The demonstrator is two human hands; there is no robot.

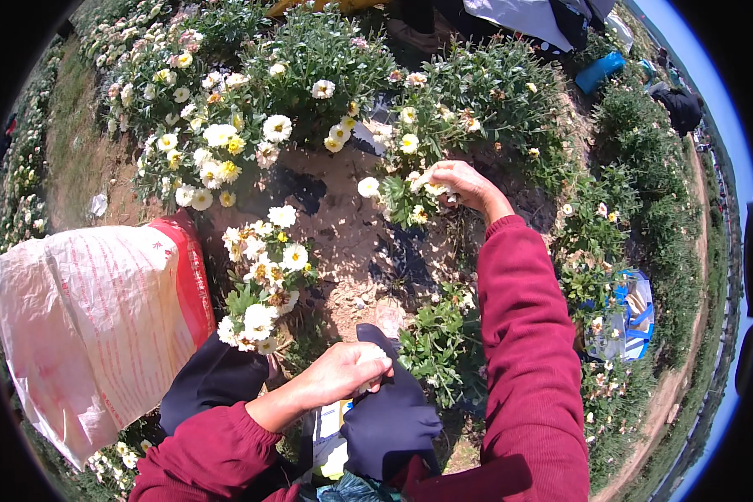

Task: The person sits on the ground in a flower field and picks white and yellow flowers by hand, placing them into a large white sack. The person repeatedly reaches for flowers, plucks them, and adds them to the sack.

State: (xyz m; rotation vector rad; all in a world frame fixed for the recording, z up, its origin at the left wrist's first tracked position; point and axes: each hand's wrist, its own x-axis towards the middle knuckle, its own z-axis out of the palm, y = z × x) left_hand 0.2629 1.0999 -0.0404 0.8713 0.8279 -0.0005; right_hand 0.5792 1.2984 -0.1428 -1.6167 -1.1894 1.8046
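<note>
My right hand [467, 185] reaches forward to a chrysanthemum plant right of the middle, its fingers closed around white flower heads [421, 182]. Near my knees, my left hand [351, 371] is curled around a white blossom [371, 352], which shows between thumb and fingers. A clump of white and cream chrysanthemums [260, 320] stands just left of it. Close to my right hand are a single white bloom [368, 187] and a yellow-centred one [409, 144]. Whether the flowers under my right fingers are still on their stems cannot be told.
A large white woven sack [100, 314] with a red band and writing fills the left side. Flowering bushes [314, 56] stand ahead. A blue and white bag [637, 317] lies at the right, a blue bundle [599, 71] farther off. Another person's shoe [414, 36] shows at the top.
</note>
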